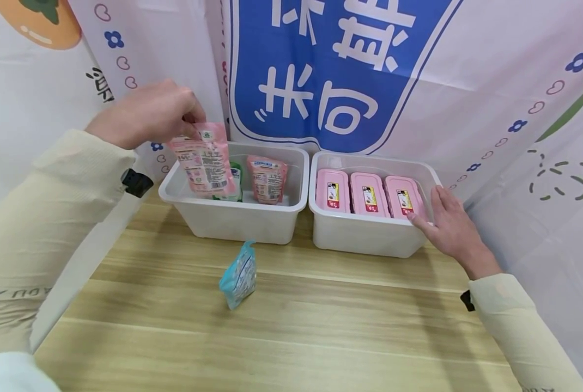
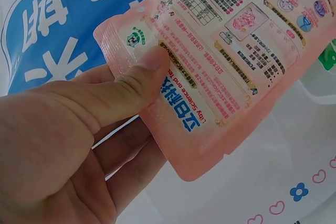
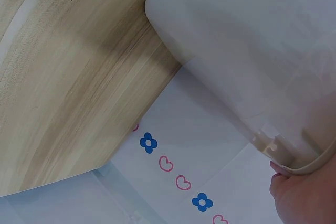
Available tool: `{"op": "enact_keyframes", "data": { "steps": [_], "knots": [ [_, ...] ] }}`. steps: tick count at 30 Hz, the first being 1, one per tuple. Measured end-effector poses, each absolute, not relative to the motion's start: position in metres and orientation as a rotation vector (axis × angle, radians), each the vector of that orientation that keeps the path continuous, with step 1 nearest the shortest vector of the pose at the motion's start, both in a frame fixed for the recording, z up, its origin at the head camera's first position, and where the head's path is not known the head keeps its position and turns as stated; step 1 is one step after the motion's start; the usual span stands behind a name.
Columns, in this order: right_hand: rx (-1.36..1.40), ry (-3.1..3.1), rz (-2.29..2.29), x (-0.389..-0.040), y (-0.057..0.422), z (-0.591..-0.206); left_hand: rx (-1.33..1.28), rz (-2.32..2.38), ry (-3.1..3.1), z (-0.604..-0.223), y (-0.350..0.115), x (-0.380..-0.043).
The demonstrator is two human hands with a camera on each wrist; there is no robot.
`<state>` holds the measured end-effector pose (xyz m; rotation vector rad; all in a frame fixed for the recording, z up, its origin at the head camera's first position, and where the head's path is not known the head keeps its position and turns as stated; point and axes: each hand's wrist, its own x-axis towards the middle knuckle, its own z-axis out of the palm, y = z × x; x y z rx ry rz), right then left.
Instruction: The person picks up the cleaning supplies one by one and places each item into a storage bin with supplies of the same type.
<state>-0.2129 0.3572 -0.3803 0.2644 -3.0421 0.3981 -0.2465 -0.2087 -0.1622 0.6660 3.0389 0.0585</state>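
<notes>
My left hand [image 1: 146, 113] pinches the top edge of a pink liquid-detergent refill pouch [image 1: 209, 166], thumb on its printed face in the left wrist view. The pouch hangs upright over the left side of a white plastic bin [image 1: 235, 222]. Inside that bin stand another pink pouch [image 1: 268, 182] and a green pouch [image 1: 236, 177], partly hidden. At the right, my right hand [image 1: 452, 228] grips the front right corner of a second white bin [image 1: 360, 237]; fingertips show by its rim in the right wrist view. This bin holds three pink lidded boxes [image 1: 368, 193].
A small blue pouch [image 1: 241, 275] stands on the wooden table [image 1: 321, 326] in front of the left bin. Printed cloth [image 1: 468, 65] hangs behind both bins and along the sides. The two bins stand side by side with a narrow gap between them.
</notes>
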Motion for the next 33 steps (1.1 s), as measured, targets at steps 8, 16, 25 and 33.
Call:
{"op": "enact_keyframes", "data": {
  "steps": [8, 16, 25, 33],
  "knots": [
    [0.258, -3.033, 0.411, -0.212, 0.356, -0.381, 0.697, 0.015, 3.052, -0.168, -0.212, -0.251],
    [0.272, -3.026, 0.411, -0.213, 0.357, -0.381, 0.725, 0.050, 3.041, -0.178, -0.217, -0.253],
    [0.272, -3.021, 0.402, -0.212, 0.357, -0.381, 0.740, 0.060, 3.035, -0.189, -0.219, -0.256],
    [0.279, -3.027, 0.408, -0.213, 0.357, -0.381, 0.736, 0.060, 3.040, -0.199, -0.222, -0.257]
  ]
}}
